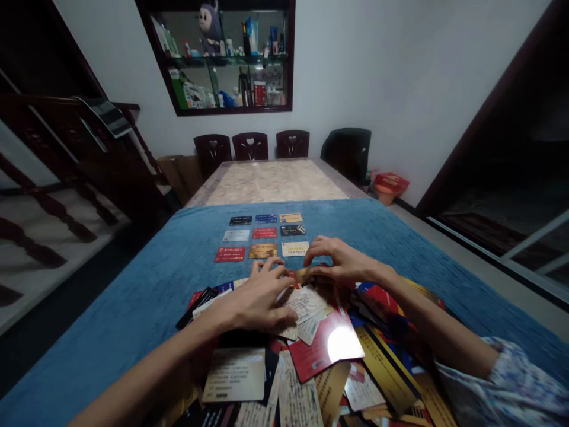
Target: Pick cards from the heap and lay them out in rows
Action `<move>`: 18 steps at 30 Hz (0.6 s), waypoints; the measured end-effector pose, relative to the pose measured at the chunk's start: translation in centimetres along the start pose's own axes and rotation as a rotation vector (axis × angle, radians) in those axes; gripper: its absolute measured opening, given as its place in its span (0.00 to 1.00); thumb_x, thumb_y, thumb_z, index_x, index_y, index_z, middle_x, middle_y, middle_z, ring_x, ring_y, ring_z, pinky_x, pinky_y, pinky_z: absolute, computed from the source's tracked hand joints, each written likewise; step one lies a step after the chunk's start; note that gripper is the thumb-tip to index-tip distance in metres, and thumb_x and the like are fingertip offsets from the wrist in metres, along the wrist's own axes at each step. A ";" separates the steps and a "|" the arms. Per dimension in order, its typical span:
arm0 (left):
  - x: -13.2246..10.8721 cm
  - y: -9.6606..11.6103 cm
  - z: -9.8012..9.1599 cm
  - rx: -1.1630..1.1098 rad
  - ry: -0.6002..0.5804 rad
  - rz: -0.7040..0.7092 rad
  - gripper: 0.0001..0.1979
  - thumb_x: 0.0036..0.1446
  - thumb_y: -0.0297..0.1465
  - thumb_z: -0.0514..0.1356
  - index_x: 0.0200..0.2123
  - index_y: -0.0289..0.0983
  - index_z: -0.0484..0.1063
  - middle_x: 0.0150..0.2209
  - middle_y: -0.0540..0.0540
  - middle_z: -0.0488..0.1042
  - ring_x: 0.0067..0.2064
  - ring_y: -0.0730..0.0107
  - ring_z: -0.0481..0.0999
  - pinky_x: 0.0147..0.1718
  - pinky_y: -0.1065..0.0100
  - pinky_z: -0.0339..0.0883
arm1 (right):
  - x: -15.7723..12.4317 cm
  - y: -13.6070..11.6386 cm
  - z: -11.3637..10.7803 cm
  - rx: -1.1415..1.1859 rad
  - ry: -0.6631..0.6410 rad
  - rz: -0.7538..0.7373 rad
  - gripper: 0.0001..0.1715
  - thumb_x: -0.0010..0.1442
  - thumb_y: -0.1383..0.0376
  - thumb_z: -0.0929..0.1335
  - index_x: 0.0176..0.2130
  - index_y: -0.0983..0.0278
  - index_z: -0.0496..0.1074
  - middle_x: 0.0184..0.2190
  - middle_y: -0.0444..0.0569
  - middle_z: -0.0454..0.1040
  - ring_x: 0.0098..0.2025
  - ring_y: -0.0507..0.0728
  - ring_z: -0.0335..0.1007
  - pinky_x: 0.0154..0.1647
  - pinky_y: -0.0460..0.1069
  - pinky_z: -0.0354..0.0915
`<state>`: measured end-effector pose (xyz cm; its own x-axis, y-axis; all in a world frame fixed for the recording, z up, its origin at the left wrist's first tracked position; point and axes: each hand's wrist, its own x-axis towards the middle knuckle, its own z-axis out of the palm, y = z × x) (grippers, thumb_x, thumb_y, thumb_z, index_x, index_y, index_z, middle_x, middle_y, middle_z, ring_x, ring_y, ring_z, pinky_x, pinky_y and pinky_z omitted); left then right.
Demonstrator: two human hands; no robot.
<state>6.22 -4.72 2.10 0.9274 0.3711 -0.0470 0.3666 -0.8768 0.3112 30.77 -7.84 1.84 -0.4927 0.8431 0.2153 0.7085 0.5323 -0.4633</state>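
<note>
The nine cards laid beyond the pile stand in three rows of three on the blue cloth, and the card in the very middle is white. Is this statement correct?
Not quite: the middle card is red, not white, as the head view shows. The three rows of three on the blue cloth, beyond the pile, are right.

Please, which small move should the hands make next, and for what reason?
Probably the right hand should lift the gold-coloured plastic card clear: it appears to touch that hand, while the left hand lies over the heap of multicoloured plastic cards.
</note>
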 end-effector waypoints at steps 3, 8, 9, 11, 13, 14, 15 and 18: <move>-0.2 0.2 0.0 0.008 -0.006 0.036 0.20 0.55 0.45 0.64 0.45 0.39 0.73 0.48 0.41 0.70 0.57 0.45 0.60 0.52 0.47 0.57 | 0.0 -1.0 0.0 0.001 -0.083 -0.010 0.05 0.58 0.66 0.72 0.38 0.63 0.78 0.37 0.50 0.78 0.44 0.58 0.70 0.49 0.53 0.62; -0.3 0.5 0.2 0.045 -0.014 0.052 0.19 0.54 0.47 0.64 0.39 0.37 0.73 0.43 0.43 0.69 0.50 0.52 0.63 0.50 0.51 0.56 | 0.1 -1.9 0.6 0.019 -0.221 -0.029 0.11 0.54 0.71 0.73 0.40 0.64 0.77 0.38 0.49 0.78 0.43 0.57 0.69 0.51 0.53 0.61; -0.3 0.6 0.2 0.054 -0.023 0.048 0.19 0.54 0.47 0.64 0.38 0.37 0.72 0.42 0.43 0.69 0.49 0.53 0.63 0.50 0.52 0.56 | 0.1 -2.0 0.7 0.017 -0.232 -0.027 0.12 0.53 0.70 0.74 0.40 0.65 0.77 0.38 0.49 0.78 0.43 0.57 0.69 0.51 0.53 0.61; -0.3 0.6 0.3 0.070 -0.032 0.043 0.18 0.54 0.46 0.64 0.38 0.37 0.71 0.41 0.44 0.69 0.48 0.54 0.63 0.49 0.53 0.55 | 0.2 -2.0 0.9 0.007 -0.247 -0.024 0.13 0.52 0.69 0.74 0.40 0.66 0.77 0.38 0.50 0.77 0.42 0.57 0.69 0.50 0.53 0.61; -0.3 0.6 0.4 0.087 -0.025 0.042 0.18 0.55 0.45 0.64 0.38 0.37 0.71 0.40 0.44 0.69 0.47 0.55 0.64 0.49 0.53 0.55 | 0.2 -2.0 1.1 0.000 -0.264 -0.027 0.13 0.52 0.68 0.75 0.40 0.66 0.77 0.37 0.50 0.77 0.42 0.57 0.70 0.51 0.54 0.61; -0.3 0.6 0.5 0.094 -0.021 0.042 0.17 0.56 0.44 0.63 0.38 0.37 0.70 0.40 0.44 0.69 0.47 0.56 0.64 0.49 0.54 0.55 | 0.3 -2.0 1.2 -0.002 -0.274 -0.027 0.13 0.52 0.67 0.75 0.40 0.66 0.77 0.38 0.50 0.76 0.41 0.57 0.70 0.51 0.54 0.60; -0.2 0.5 0.6 0.102 -0.017 0.040 0.16 0.56 0.44 0.63 0.37 0.36 0.70 0.39 0.45 0.69 0.47 0.56 0.64 0.48 0.54 0.55 | 0.3 -2.0 1.3 -0.004 -0.283 -0.025 0.12 0.52 0.67 0.75 0.39 0.66 0.77 0.38 0.50 0.76 0.41 0.57 0.70 0.51 0.54 0.60; -0.2 0.3 0.7 0.128 -0.022 0.016 0.13 0.59 0.41 0.61 0.33 0.36 0.69 0.38 0.45 0.69 0.46 0.57 0.64 0.48 0.54 0.55 | 0.3 -2.0 1.7 -0.025 -0.302 -0.011 0.11 0.52 0.66 0.75 0.37 0.65 0.76 0.38 0.50 0.76 0.41 0.57 0.69 0.49 0.53 0.61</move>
<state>6.23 -5.25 1.59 0.9342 0.3509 -0.0641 0.3567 -0.9150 0.1884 28.39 -8.73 1.39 -0.6256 0.7788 -0.0468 0.7126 0.5459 -0.4407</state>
